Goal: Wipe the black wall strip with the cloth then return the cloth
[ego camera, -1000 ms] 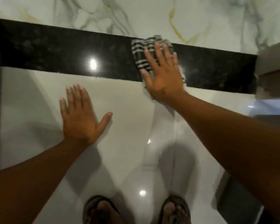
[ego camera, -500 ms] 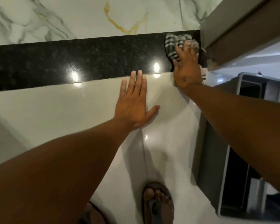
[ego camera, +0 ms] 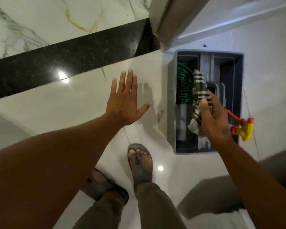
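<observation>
- The black wall strip [ego camera: 69, 58] runs across the upper left, between the veined marble tile [ego camera: 48, 19] above it and the plain white tile [ego camera: 56, 103] below it. It shines, with a bright spot of light on its lower edge.
- The left hand [ego camera: 124, 100] is open, with the fingers spread, and it lies flat against the white tile just below the strip. It holds nothing.
- Two feet in dark sandals [ego camera: 139, 164] stand on the glossy floor at the bottom middle.
- A grey caddy [ego camera: 178, 149] with compartments stands on the floor at the right. A green and black brush [ego camera: 184, 83] lies in its left compartment.
- The right hand [ego camera: 213, 119] is closed around the striped cloth [ego camera: 199, 90] and holds it bunched over the middle of the caddy, well apart from the strip.
- A red and yellow tool [ego camera: 244, 129] sticks out over the right rim of the caddy.
</observation>
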Available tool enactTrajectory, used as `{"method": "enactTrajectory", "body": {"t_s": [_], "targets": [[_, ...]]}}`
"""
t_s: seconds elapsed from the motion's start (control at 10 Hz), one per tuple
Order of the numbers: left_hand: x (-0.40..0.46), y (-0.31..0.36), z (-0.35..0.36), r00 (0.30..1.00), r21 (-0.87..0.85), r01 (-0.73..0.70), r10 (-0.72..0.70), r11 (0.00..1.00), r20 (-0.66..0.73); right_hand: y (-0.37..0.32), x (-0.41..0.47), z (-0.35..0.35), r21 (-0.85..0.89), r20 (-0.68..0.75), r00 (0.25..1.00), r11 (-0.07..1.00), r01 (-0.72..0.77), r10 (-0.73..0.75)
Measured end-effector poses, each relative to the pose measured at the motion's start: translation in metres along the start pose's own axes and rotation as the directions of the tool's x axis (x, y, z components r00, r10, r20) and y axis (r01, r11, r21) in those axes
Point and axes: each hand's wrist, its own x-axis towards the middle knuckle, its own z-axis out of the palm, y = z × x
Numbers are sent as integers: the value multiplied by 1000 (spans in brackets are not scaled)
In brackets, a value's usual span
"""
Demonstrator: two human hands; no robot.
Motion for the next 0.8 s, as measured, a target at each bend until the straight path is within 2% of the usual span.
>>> {"method": "enactTrajectory", "body": {"t_s": [0.1,0.2,0.3,0.4,0.5,0.6,0.7,0.8], "targets": [[-8,15,-4,996,-29,94,-94,995,12,28,-17,9,-79,0,1000,997,-15,15],[-14,29,11,987,-69,158,-158,985,13,61,-21,50,-250,58,993,961,115,-104],[-12,26,9,991,-87,132,-134,987,-20,61,-14,91,-382,151,965,887,259,-217],[-11,25,13,989,-70,123,-128,990,-72,70,-8,112,-587,91,968,773,241,-232],[-21,20,19,987,-64,124,-129,990,-94,80,-14,121,-652,26,980,739,166,-196],[-31,16,-3,984,-59,148,-153,987,-93,68,-17,116,-682,91,986,713,162,-137],[-28,0,-76,969,-78,159,-171,984,-176,34,-37,88,-664,189,977,720,203,-101],[-24,-27,-187,931,-65,165,-177,984,-318,10,-107,29,-565,251,959,784,258,-135]]}}
